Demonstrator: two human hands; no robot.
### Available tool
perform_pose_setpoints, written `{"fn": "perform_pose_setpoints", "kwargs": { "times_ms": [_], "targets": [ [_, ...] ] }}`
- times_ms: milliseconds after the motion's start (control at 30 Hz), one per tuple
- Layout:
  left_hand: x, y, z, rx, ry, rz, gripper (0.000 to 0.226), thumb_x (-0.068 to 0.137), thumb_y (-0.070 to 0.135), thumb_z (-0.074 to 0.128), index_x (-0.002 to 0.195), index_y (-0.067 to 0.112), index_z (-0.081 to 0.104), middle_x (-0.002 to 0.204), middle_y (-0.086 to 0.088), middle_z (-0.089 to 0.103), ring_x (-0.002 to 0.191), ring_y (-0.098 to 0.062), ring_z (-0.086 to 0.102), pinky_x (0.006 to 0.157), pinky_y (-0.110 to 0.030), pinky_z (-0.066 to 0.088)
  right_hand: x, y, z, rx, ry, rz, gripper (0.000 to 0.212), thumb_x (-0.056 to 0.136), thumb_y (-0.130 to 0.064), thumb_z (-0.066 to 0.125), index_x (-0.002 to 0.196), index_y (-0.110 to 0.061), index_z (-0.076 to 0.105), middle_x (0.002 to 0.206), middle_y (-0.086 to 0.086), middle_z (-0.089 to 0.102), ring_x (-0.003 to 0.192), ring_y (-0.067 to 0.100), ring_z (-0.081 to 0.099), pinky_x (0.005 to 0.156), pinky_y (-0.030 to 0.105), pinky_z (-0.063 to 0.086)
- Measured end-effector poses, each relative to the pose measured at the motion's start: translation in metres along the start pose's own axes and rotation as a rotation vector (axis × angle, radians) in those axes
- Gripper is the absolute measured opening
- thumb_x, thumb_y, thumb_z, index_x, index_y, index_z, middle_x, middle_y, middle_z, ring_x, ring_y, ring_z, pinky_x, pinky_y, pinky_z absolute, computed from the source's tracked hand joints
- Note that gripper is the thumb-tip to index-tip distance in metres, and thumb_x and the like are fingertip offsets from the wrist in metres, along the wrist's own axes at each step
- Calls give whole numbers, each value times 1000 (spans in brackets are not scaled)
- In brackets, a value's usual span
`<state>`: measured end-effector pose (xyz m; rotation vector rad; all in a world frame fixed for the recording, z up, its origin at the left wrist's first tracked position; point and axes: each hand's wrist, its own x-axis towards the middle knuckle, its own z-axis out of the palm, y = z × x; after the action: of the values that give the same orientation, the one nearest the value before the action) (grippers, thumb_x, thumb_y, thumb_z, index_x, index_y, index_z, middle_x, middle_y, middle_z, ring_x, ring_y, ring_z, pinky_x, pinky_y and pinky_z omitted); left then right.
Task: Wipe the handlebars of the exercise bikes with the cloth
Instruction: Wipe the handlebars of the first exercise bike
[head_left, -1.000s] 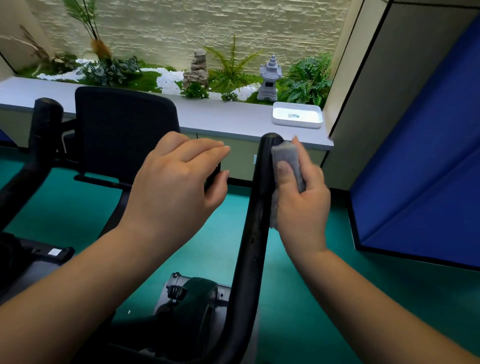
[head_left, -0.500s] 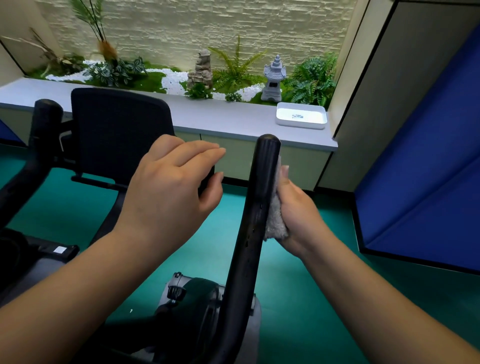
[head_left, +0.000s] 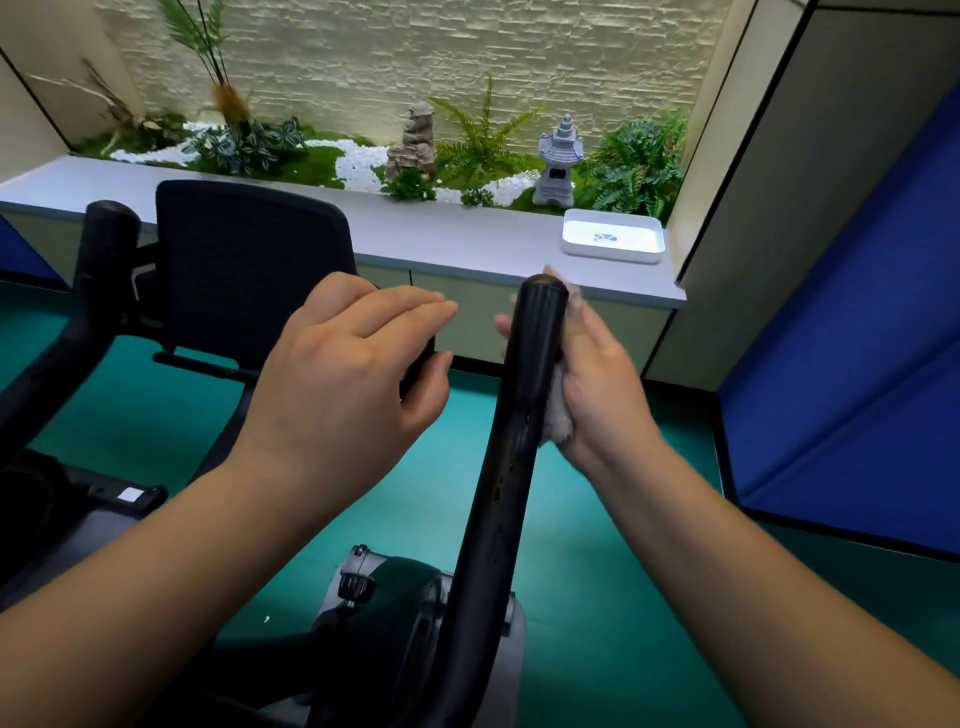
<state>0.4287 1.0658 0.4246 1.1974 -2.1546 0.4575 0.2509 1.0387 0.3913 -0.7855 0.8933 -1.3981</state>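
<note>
The exercise bike's black right handlebar (head_left: 511, 441) rises through the middle of the view to a rounded tip. My right hand (head_left: 602, 384) grips it just below the tip, pressing a grey fluffy cloth (head_left: 557, 421) against the bar's right side; my fingertips show past the bar's left edge. My left hand (head_left: 343, 384) hovers left of the bar with relaxed fingers; a dark part shows between thumb and fingers, and I cannot tell if it touches. The left handlebar (head_left: 104, 260) stands at the far left.
A black mesh panel (head_left: 239, 270) stands behind my left hand. The bike's body with a knob (head_left: 395, 613) sits below on the green floor. A grey ledge (head_left: 467, 239) ahead carries a white tray (head_left: 613, 239) and plants. A blue padded panel (head_left: 857, 364) stands at right.
My right hand slid the cloth down from the bar's tip, then came back up and wrapped its fingers round the bar. My left hand stayed in place.
</note>
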Motion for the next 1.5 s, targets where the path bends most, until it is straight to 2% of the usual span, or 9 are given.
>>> {"fn": "perform_pose_setpoints", "kwargs": {
  "times_ms": [300,567,733,833,967,1133,1233,1333,1500],
  "targets": [
    [1,0,3,-7,23,3,30,89,21,58,112,8,70,109,-4,70,91,-28,57,84,-33,44,-16,12,-8,-56,39,66,45,96,-43,39,108,-7,64,85,11,72,66,16,64,53,25,52],
    [1,-1,3,-10,39,23,29,89,21,58,112,8,70,108,-3,70,88,-28,57,84,-32,44,13,-17,0,-146,19,-155,33,94,-43,42,116,-29,63,104,12,69,88,19,63,77,34,54],
    [2,-3,4,-19,46,20,28,88,21,59,110,8,71,107,-3,70,88,-28,57,83,-33,45,-10,1,-1,-147,149,-62,34,98,-37,43,109,-15,67,91,11,70,81,20,62,77,42,53],
    [2,-4,3,-13,31,30,29,88,21,59,111,8,71,107,-4,71,88,-28,57,84,-33,44,9,-17,5,-149,101,-77,34,100,-38,39,118,-20,62,111,15,69,95,24,67,84,39,55],
    [2,-2,3,-16,30,24,29,88,21,60,111,8,70,107,-4,71,89,-28,57,84,-32,44,13,-23,3,-108,39,-45,40,100,-41,35,119,-17,61,92,10,73,79,15,68,60,25,54],
    [2,-2,4,-20,40,29,28,88,20,59,111,7,70,107,-4,71,88,-27,57,84,-32,43,-19,10,-4,-175,70,52,45,99,-44,34,104,-11,65,85,9,74,73,20,64,55,26,52],
    [2,-3,3,-18,26,27,30,87,21,60,112,8,70,107,-4,70,89,-28,57,84,-32,43,-2,-5,2,-221,140,-84,34,100,-38,39,108,-17,65,105,16,71,88,23,67,71,32,56],
    [2,-3,2,-15,8,22,32,87,21,61,114,7,69,108,-4,70,90,-28,57,85,-31,41,11,-20,4,-380,151,-334,25,99,-31,47,118,-27,63,122,4,66,113,16,61,99,33,49],
    [-2,-3,0,-2,-18,36,37,86,22,59,120,7,65,114,-5,68,94,-30,55,88,-32,40,-19,10,-15,-640,251,-439,29,97,-20,53,120,-36,59,102,-5,58,92,-12,54,88,9,39]
  ]
}}
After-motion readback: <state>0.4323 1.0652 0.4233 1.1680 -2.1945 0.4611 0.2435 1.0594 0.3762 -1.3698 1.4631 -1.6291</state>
